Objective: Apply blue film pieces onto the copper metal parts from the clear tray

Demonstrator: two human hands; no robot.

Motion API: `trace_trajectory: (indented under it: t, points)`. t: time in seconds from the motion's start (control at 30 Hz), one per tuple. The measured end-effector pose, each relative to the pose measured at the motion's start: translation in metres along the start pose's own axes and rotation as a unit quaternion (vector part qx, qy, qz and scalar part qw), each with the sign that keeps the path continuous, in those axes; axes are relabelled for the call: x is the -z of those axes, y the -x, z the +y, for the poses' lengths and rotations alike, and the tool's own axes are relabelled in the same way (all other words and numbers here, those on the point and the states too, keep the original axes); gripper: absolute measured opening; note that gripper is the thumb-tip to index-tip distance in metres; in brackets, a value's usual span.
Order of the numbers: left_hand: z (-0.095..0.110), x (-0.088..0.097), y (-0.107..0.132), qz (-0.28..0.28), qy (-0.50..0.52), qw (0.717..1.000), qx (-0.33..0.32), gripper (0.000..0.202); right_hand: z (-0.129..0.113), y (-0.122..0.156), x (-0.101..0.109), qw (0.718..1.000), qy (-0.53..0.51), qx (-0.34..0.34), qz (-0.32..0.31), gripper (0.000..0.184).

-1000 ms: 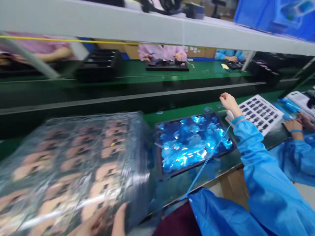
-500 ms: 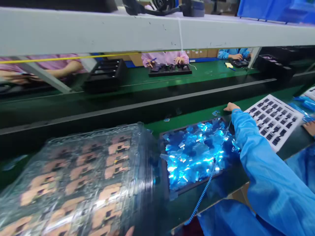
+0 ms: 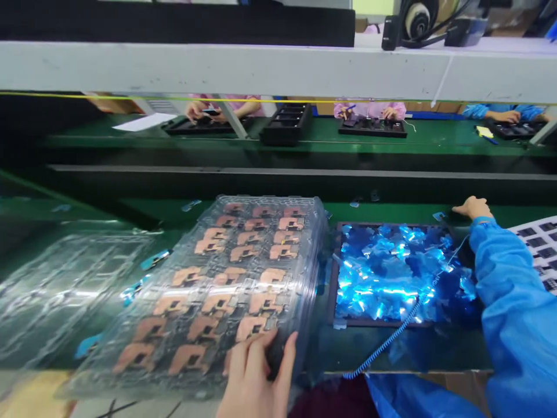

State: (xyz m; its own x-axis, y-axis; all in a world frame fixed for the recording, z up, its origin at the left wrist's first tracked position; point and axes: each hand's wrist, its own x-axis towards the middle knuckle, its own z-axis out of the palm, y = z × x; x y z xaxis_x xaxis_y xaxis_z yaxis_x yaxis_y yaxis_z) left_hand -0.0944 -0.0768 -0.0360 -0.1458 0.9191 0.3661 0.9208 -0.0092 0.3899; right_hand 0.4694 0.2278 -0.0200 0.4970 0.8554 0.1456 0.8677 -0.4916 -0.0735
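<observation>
My left hand is resting spread on the stacked clear trays, lower centre. My right hand, grip unclear, is lying beside a blue film scrap, right. I am apparently handling copper-coloured parts; the next move is calling for light contact.

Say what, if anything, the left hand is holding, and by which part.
The left hand touches the stack of clear trays at its near right corner; whether it grips cannot be told.
</observation>
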Motion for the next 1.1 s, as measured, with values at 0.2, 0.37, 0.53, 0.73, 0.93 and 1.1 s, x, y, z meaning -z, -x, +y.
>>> trace_trajectory:
  t: [0.2, 0.37, 0.53, 0.73, 0.93, 1.1]
  points:
    - [0.031, 0.005, -0.007, 0.105, 0.013, 0.994, -0.029, 0.038, -0.046, 0.058, 0.062, 0.982, -0.078, 0.166, 0.053, 0.078]
    - [0.114, -0.028, -0.036, -0.078, 0.45, 0.889, 0.018, 0.035, -0.1, 0.205, 0.095, 0.811, -0.288, 0.509, 0.018, 0.088]
    - [0.139, -0.067, -0.058, -0.158, 0.65, 0.727, 0.153, 0.04, -0.114, 0.291, 0.083, 0.768, -0.339, 0.541, -0.046, 0.082]
    - [0.122, -0.073, -0.047, -0.132, 0.606, 0.767, 0.164, 0.032, -0.113, 0.293, 0.057, 0.765, -0.51, 0.37, -0.135, 0.024]
    - [0.116, -0.072, -0.043, -0.109, 0.563, 0.814, 0.089, 0.02, -0.115, 0.298, 0.047, 0.775, -0.516, 0.343, -0.122, 0.034]
    - [0.113, -0.08, -0.043, -0.112, 0.565, 0.809, 0.115, 0.026, -0.116, 0.308, 0.04, 0.797, -0.474, 0.373, -0.031, 0.023]
